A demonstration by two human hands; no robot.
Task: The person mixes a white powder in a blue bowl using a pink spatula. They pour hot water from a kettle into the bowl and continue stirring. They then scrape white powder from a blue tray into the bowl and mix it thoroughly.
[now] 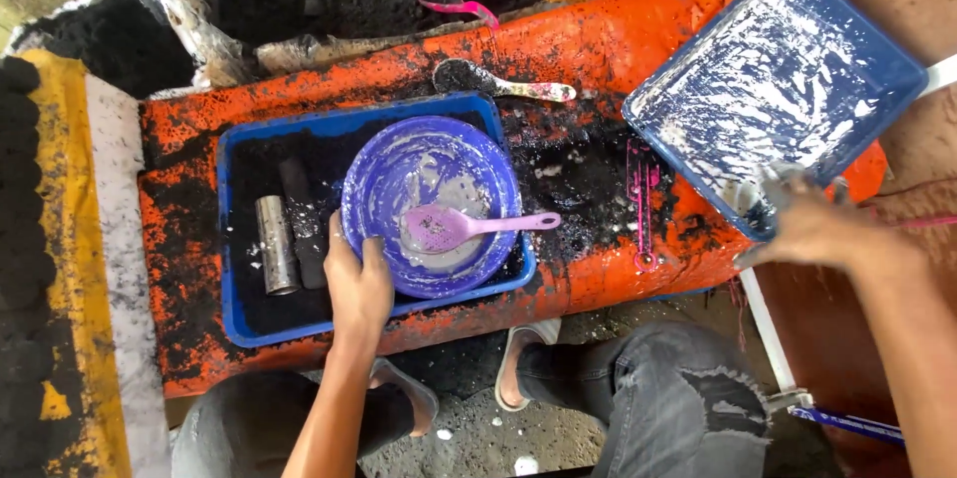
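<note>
Down at about seven o'clock from the middle of my view, my left hand point(357, 284) closes on the near rim of the purple bowl point(431, 205), thumb on one side of the edge and fingers curled over it. That bowl sits inside the blue tray point(239, 323), toward its right end, and its inside is smeared with pale grey paste. A pink spoon point(454, 228) lies in it, scoop in the paste and handle pointing to three o'clock over the rim.

Over at four o'clock, my right hand point(809, 229) grips the near corner of the second blue tray point(788, 89) (the one streaked white all over), which is held tilted, its far end up toward one o'clock. My fingers there are blurred, though the grasp is plain.

Left of the bowl, at nine o'clock, a steel tube point(276, 245) and a dark tube point(300, 224) lie side by side on the black powder lining the first tray. Both trays are over an orange board point(598, 39) caked with black dust. At twelve o'clock a dirty ladle point(498, 84) rests on it, and a pink comb-like tool point(641, 204) lies between bowl and tilted tray. My knees in grey jeans point(648, 388) show at six o'clock.
</note>
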